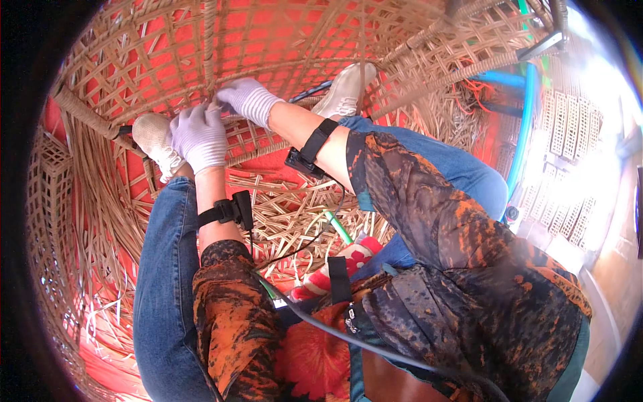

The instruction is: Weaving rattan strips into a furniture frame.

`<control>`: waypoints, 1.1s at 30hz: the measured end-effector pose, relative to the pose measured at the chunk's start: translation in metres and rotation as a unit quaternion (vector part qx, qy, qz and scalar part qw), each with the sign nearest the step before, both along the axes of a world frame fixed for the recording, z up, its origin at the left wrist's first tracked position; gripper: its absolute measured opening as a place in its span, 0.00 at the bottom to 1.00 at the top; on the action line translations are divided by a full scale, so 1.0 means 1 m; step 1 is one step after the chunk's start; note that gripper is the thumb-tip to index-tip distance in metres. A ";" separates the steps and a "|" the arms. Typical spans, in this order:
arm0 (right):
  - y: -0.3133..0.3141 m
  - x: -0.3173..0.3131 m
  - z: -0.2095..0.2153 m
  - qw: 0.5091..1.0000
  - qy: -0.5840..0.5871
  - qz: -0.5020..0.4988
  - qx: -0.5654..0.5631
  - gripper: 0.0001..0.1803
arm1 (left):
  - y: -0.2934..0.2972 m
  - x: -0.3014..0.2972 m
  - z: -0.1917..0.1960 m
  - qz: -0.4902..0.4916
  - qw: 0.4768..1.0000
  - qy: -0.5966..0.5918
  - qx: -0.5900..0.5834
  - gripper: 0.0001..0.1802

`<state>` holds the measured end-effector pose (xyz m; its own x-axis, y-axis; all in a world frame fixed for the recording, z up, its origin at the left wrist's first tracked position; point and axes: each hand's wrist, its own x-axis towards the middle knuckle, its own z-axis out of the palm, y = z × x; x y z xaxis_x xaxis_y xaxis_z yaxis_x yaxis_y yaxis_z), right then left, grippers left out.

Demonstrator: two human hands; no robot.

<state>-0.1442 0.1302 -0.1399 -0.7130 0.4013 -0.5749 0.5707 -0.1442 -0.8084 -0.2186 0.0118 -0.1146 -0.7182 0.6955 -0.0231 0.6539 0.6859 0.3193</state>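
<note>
In front of me stands a large openwork rattan frame with a wrapped upright post (209, 40) and a lattice of tan strips. Both my hands wear pale knitted gloves and meet at the foot of that post. My left hand (199, 137) has its fingers curled over the rattan rail there. From the right, my right hand (246, 100) reaches to the same spot with its fingers drawn together. Whatever lies between its fingertips is too small and partly covered. Just below the hands, a lower bound rail (258, 153) runs between my shoes.
Loose cane strips (301, 194) litter the red ground between my legs, near a green-handled tool (338, 228). Long strips (110, 201) lie at the left beside another woven panel (50, 194). My light shoes (345, 90) flank the work. A blue frame (526, 127) stands right.
</note>
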 end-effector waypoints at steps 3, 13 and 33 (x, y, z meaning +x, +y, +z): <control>0.073 0.022 -0.060 0.988 0.102 -0.051 0.104 0.16 | 0.072 0.013 0.033 -0.009 0.998 -0.040 0.041 0.19; 0.027 0.013 0.015 0.915 0.129 -0.232 -0.303 0.15 | 0.046 0.009 0.004 0.114 0.969 -0.135 0.173 0.15; 0.003 0.018 0.062 0.963 0.021 -0.123 0.238 0.17 | 0.038 -0.018 -0.050 0.124 0.868 -0.405 0.258 0.13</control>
<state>-0.1262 0.1328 -0.0781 -0.5815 0.7720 -0.2567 0.5313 0.1215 -0.8384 -0.2362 0.0493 -0.1650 -0.7407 0.5895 -0.3222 -0.0768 0.4021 0.9124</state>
